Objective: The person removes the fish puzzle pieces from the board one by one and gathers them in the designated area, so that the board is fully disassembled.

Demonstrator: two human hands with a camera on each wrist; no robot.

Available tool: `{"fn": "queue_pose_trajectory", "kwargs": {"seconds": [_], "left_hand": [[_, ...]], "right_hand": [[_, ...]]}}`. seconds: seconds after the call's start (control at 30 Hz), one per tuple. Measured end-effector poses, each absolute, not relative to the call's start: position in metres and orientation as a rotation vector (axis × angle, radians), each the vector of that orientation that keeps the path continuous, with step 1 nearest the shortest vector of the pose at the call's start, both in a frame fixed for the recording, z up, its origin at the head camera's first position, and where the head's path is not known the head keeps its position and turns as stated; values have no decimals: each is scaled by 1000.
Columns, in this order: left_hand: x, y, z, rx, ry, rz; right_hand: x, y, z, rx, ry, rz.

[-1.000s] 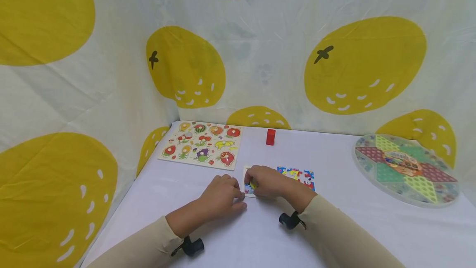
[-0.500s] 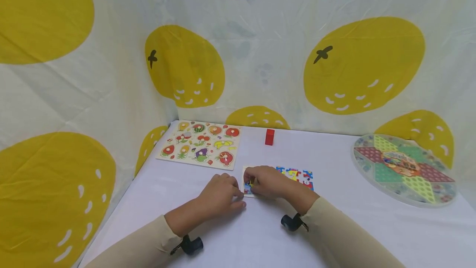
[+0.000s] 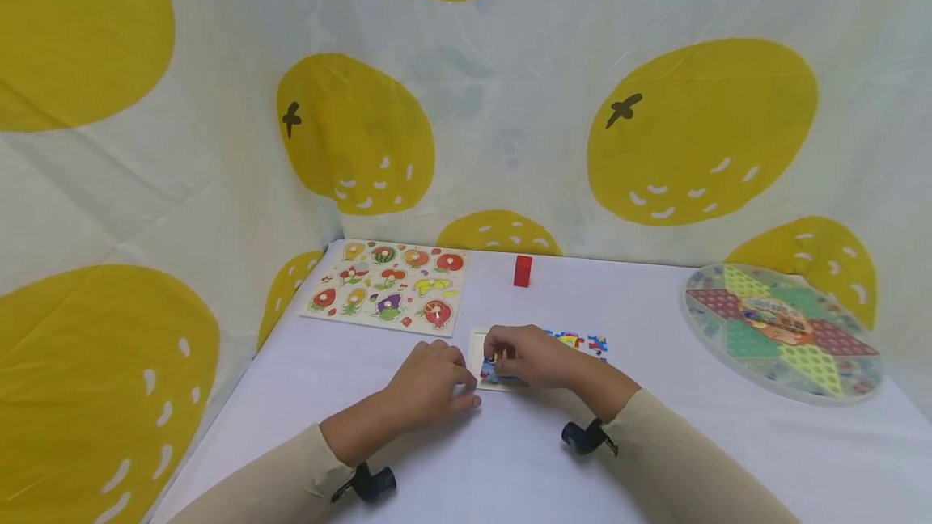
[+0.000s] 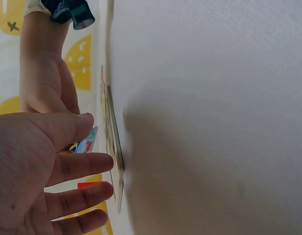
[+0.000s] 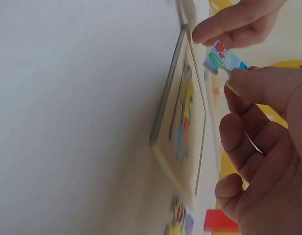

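Note:
My right hand (image 3: pixel 531 356) pinches a jigsaw puzzle piece (image 5: pixel 220 58) between thumb and index finger. The piece is light blue with a red figure on it, held tilted above the wooden puzzle tray (image 3: pixel 476 350). In the right wrist view, several pieces (image 5: pixel 184 117) lie inside the tray, and its other fingers curl loosely. My left hand (image 3: pixel 429 382) rests by the tray's left edge, fingers relaxed and slightly spread, holding nothing. The left wrist view shows its thumb and fingers (image 4: pixel 80 166) apart. The right hand and forearm cover much of the tray in the head view.
Several loose jigsaw pieces (image 3: pixel 597 344) lie right of the tray, partly behind the right hand. A fruit peg puzzle board (image 3: pixel 386 285) sits at the back left, a red block (image 3: pixel 522 271) behind the tray. A round star-patterned game board (image 3: pixel 786 334) lies at right.
My right hand has drawn slightly right and lifted the piece off the tray's left part, where bare wood now shows. The left hand stays put. The head view has shifted a little.

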State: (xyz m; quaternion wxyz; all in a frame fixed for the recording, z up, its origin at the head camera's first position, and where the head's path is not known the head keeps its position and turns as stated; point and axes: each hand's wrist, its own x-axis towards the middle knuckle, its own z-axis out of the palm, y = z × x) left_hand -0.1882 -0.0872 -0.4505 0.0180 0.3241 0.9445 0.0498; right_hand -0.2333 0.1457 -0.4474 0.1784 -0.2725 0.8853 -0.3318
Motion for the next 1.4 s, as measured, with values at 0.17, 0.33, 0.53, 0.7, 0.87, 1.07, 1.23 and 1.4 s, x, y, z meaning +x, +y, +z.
{"fn": "queue_pose_trajectory", "kwargs": {"seconds": [0.17, 0.33, 0.53, 0.7, 0.87, 1.07, 1.23, 1.4], "left_hand": [[-188, -85, -451, 1018, 2944, 158], [-188, -82, -452, 1003, 2939, 191], [-187, -78, -452, 1020, 2929, 200], [-187, -75, -452, 1024, 2926, 195], [-186, -73, -451, 1009, 2921, 202], [-186, -72, -452, 1020, 2913, 206], [-186, -72, -453, 1013, 2905, 213], [-187, -71, -454, 1000, 2905, 209]], "right_hand": [[-234, 162, -446, -742, 2507, -953], [-235, 182, -446, -720, 2541, -930], [-235, 201, -447, -673, 2566, -892], [-232, 210, -447, -639, 2561, -878], [-229, 212, -449, -603, 2543, -842], [-229, 214, -452, -669, 2575, -780], [-230, 216, -454, -721, 2595, -757], [-229, 217, -455, -770, 2616, -731]]}}
